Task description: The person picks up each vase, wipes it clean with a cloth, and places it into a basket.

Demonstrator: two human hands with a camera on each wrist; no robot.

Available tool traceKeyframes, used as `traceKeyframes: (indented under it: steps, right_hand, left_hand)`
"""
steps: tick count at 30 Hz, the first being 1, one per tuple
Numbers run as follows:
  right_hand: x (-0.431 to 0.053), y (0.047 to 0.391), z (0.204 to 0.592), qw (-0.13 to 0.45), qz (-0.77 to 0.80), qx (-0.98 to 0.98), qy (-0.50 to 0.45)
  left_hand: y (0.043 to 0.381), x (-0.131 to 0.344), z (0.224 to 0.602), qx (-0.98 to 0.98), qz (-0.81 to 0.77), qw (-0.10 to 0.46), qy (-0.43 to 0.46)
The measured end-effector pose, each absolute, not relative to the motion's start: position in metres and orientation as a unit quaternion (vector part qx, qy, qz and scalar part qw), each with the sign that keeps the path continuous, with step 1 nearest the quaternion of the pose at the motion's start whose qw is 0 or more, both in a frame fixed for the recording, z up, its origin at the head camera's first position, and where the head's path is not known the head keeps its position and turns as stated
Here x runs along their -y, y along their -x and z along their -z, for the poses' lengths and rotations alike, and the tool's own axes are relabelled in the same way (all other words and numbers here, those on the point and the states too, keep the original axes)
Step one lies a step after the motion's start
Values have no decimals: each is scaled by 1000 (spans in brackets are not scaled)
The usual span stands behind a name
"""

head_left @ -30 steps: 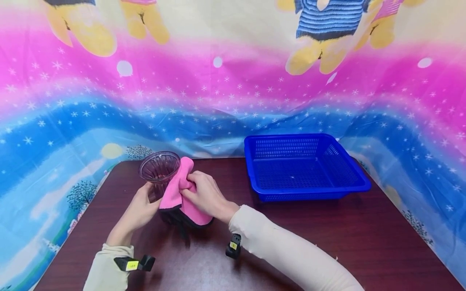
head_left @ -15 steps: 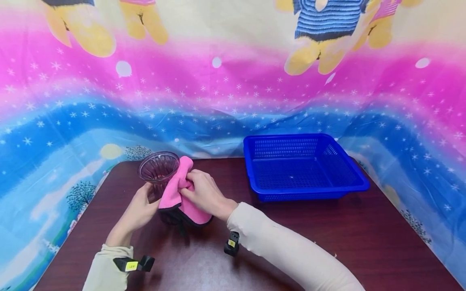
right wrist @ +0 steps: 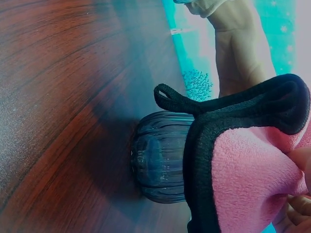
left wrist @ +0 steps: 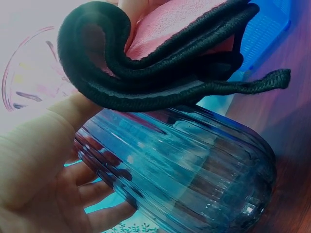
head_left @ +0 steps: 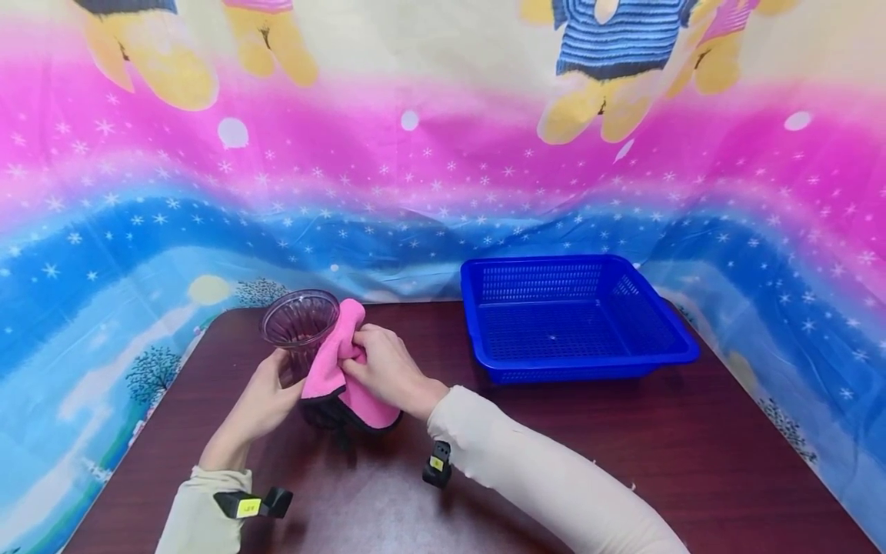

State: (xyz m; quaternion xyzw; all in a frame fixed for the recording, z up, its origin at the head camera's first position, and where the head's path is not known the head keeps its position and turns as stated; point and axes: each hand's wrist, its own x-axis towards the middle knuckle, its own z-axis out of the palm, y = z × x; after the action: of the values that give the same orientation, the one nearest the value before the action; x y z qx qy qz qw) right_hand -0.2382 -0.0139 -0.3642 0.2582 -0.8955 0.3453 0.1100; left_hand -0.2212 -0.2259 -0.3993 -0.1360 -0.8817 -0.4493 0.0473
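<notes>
A bunched, black-edged pink cloth [head_left: 331, 368] lies against a see-through ribbed vase [left wrist: 187, 170].

Ribbed glass vessel [head_left: 298, 327]: one. Pink cloth [head_left: 328, 369]: one, with one hanging loop [right wrist: 184, 103]. Left hand [head_left: 258, 396]: one. Right hand [head_left: 389, 368]: one. Hands in total: two. Pale sleeves [head_left: 540, 469]: two. Black wrist cameras [head_left: 438, 464]: two, each bearing one yellow label [head_left: 248, 508]. Blue plastic basket [head_left: 588, 363]: one. Wood-grain tabletop [head_left: 637, 423]: one. Printed backdrop [head_left: 429, 169]: one, with four figures [head_left: 616, 46] partly visible along its upper edge.
</notes>
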Motion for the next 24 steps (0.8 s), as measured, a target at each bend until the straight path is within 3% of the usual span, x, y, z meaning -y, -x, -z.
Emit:
traceKeyframes:
  steps: [24]
  right_hand:
    - [11,236,374,105,-326,905,-253]
  left_hand:
    - [222,226,400,879,453,35,142]
